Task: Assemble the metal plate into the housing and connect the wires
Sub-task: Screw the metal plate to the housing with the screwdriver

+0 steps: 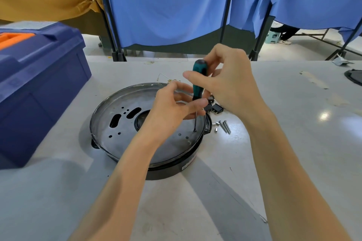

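A round metal plate [125, 123] with several holes and slots lies inside a black round housing [172, 170] on the white table. A screwdriver with a green and black handle [198, 78] stands upright, its tip in a hole near the plate's right edge. My right hand [231, 84] grips the handle from the right. My left hand [176, 107] pinches the thin shaft just below the handle. Thin wires [166, 79] with yellowish ends lie beyond the housing's far rim.
A large blue toolbox [39, 84] with an orange handle stands at the left. Loose screws and small spacers [224, 126] lie right of the housing, with black clips [215, 108] beside them. Blue curtains hang behind the table. A dark round part [354, 77] shows at the right edge.
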